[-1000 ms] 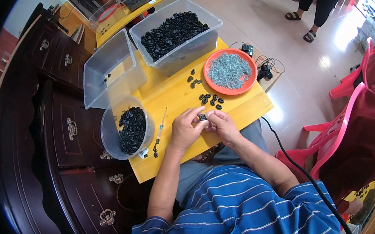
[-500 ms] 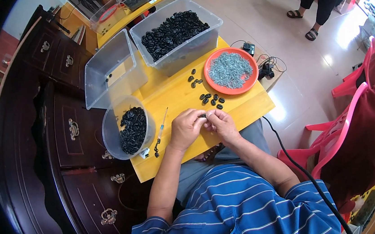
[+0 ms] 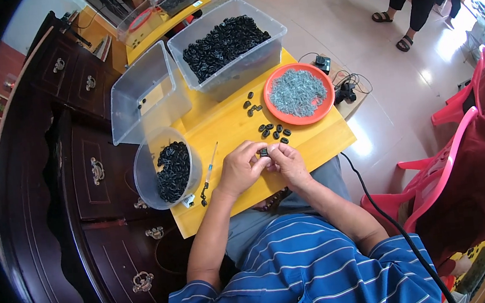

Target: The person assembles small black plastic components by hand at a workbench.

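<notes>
One small black part (image 3: 263, 152) sits near the centre of the frame, pinched between the fingertips of the left hand (image 3: 237, 170) and the right hand (image 3: 290, 165); both grips are narrow. Since half a second ago, more of its face has come into view, suggesting rotation, with handling apparently unfinished. Loose black parts (image 3: 276, 135) lie just above on the yellow table (image 3: 234, 130); farther up and right, an orange-red plate (image 3: 301, 120) holds metal pieces (image 3: 298, 92).
</notes>
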Demonstrator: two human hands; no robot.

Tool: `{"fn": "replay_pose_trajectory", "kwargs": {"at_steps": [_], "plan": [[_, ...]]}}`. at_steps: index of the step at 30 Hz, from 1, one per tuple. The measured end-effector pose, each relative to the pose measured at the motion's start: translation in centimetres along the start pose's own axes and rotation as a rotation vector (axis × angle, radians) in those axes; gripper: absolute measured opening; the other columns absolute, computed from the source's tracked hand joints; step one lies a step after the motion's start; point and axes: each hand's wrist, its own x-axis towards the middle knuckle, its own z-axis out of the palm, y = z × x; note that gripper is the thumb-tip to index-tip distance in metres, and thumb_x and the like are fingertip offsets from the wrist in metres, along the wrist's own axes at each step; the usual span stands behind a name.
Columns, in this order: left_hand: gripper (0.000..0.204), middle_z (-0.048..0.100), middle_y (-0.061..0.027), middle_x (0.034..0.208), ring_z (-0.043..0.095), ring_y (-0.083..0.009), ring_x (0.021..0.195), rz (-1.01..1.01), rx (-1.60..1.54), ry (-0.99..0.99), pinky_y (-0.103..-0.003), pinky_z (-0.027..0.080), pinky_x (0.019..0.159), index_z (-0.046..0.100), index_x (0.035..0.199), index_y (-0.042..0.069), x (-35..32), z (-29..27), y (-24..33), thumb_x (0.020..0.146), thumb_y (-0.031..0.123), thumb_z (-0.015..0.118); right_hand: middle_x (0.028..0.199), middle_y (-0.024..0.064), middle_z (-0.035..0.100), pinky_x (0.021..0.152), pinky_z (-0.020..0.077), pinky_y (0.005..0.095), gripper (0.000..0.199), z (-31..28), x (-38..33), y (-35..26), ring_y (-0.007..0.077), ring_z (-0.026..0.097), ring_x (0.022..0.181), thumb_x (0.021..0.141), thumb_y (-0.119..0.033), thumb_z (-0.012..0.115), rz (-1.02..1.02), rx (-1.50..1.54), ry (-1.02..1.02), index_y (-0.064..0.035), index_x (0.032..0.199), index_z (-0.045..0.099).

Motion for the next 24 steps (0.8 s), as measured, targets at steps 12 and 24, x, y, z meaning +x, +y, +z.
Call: {"fn": "replay_pose_trajectory", "kwargs": {"at_steps": [12, 24], "plan": [[0.023, 0.072, -0.0195, 0.096, 0.070, -0.0370, 0.089, -0.256, 0.382, -0.195, -0.044, 0.055, 0.082, 0.074, 0.101, 0.010, 2.9, -10.8, -3.2, 0.084, 0.013, 0.059, 0.092, 0.0015, 0.066, 0.075, 0.0486, 0.0231, 0.016, -0.4, -0.5, -0.6, 0.0081, 0.060, 0.079, 0.101, -0.023, 0.062, 0.070, -0.099, -0.110, -0.0071, 0.102, 0.061], [0.024, 0.071, -0.0143, 0.087, 0.069, -0.0307, 0.075, -0.173, 0.269, 0.310, -0.041, 0.055, 0.071, 0.069, 0.110, 0.006, 5.1, -10.1, -5.1, 0.086, 0.010, 0.068, 0.092, 0.0003, 0.065, 0.076, 0.0490, 0.0230, 0.015, 0.0, -0.4, -1.0, 0.0070, 0.060, 0.080, 0.101, -0.022, 0.061, 0.088, -0.063, -0.130, -0.0064, 0.101, 0.061]]}}
